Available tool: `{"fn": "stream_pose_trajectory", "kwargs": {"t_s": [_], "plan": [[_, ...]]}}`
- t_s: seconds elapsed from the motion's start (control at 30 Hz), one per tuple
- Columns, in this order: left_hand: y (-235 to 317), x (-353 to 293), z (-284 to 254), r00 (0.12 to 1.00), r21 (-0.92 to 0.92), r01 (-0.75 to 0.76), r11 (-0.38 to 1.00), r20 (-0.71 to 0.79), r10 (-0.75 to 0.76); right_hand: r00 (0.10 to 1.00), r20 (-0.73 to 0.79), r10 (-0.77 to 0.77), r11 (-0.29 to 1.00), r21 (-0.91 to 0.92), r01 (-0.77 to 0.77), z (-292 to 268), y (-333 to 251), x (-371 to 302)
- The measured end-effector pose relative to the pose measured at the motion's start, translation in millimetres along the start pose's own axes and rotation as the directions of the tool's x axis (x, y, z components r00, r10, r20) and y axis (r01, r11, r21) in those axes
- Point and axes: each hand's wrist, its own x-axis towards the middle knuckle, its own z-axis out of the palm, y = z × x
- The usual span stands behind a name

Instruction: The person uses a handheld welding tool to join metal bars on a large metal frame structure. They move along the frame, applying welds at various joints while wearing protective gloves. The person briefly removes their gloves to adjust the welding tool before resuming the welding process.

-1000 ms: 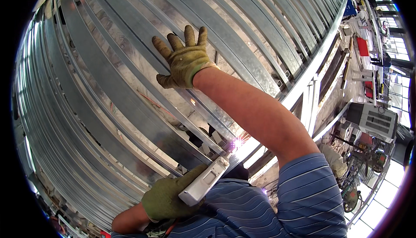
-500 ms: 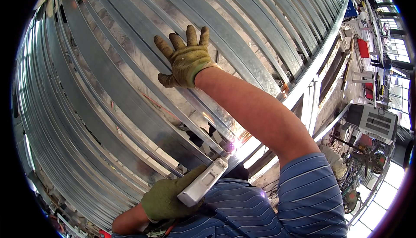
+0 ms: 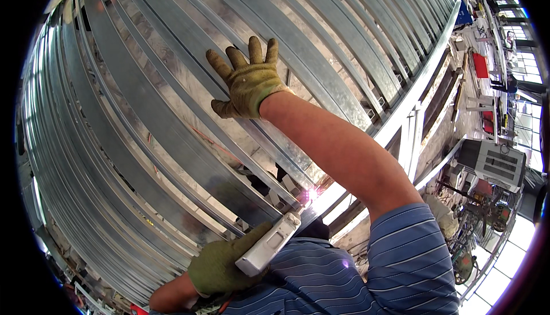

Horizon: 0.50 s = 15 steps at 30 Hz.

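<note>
My left hand, in a greenish work glove, is wrapped round a silver-grey handheld welding gun. The gun's tip meets the joint where a metal slat ends on the bright frame rail, and a pinkish-white glow burns there. Farther out, my right hand, in a yellow-brown glove, lies palm down with fingers spread across the slats. It holds nothing. My right forearm reaches over the rail's near part and hides some of it.
Long parallel galvanized slats with gaps between them spread across the left and far side. Beyond the rail at the right stand a grey vented machine cabinet, a wheeled metal rig and a red panel. Debris lies on the floor below.
The spray of orange sparks at the joint has shrunk to a smaller glow. My right hand has shifted very slightly right and nearer; the gun is almost unmoved.
</note>
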Motion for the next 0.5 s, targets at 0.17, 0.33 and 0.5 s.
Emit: {"fn": "stream_pose_trajectory", "kwargs": {"t_s": [0.17,0.33,0.5], "plan": [[2,1,1,1.0,-0.005,-0.018,1.0,-0.003,0.018,1.0,-0.005,-0.002,1.0,-0.001,0.002,4,2,2],[-15,2,8,0.997,0.092,-0.078,0.993,0.026,0.076,1.0,-0.001,-0.001,1.0,-0.006,0.001,1,1,1],[0,1,5,0.999,0.061,-0.034,0.998,0.026,0.033,1.0,-0.007,-0.007,1.0,-0.009,0.007,2,0,2]]}}
